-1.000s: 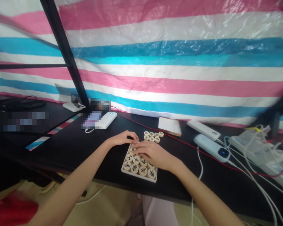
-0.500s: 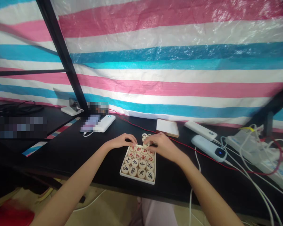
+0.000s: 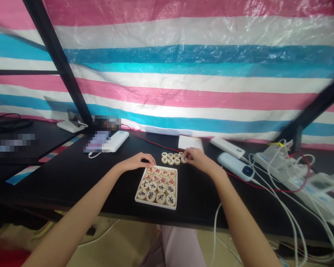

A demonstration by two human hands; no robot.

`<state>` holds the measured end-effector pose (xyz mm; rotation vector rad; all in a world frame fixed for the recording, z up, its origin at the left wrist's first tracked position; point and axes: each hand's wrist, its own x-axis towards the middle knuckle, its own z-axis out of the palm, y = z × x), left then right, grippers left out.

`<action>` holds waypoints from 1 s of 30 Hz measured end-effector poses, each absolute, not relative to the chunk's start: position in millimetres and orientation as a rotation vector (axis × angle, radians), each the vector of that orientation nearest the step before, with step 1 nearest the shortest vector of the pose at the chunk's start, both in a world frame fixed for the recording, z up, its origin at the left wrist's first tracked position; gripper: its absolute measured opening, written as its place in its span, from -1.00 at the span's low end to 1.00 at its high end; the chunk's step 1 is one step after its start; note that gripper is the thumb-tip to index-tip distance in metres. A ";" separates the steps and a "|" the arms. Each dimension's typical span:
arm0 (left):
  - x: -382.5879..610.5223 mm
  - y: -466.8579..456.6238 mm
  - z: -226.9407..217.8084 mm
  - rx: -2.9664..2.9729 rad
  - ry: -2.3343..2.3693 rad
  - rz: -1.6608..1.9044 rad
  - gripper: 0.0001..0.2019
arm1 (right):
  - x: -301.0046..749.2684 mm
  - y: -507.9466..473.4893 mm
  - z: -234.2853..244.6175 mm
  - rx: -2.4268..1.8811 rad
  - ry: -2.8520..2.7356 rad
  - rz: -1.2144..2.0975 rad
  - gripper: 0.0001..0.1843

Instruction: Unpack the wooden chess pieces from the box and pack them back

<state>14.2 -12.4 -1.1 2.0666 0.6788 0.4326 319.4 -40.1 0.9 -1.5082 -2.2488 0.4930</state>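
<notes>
A shallow white box (image 3: 156, 204) on the black desk holds rows of round Chinese chess pieces, red characters in the far rows and black in the near rows. My left hand (image 3: 137, 162) has its fingers and thumb closed at the box's far left corner. Beyond the box, several black-marked pieces (image 3: 170, 161) lie in two short rows. My right hand (image 3: 197, 158) is at the right end of these rows, its fingertips pinching the Chinese chess piece (image 3: 183, 160) at the end of the near row. Those fingers partly cover the piece.
Behind my right hand is a white-lined box lid (image 3: 189, 141). To the right lie a white power bank (image 3: 227, 147), a light blue one (image 3: 233, 165) and a power strip (image 3: 308, 193) with tangled cables. At the left are a phone (image 3: 97, 141) and another power bank (image 3: 119, 141).
My right hand has moved from the box's far edge, away and to the right, to the end of the loose rows. My left hand stays at the box corner. The view has shifted slightly.
</notes>
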 end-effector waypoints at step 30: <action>14.1 -13.4 -0.8 2.076 0.683 0.437 -0.76 | 248.3 -92.1 29.8 -0.897 -2.569 0.897 -0.74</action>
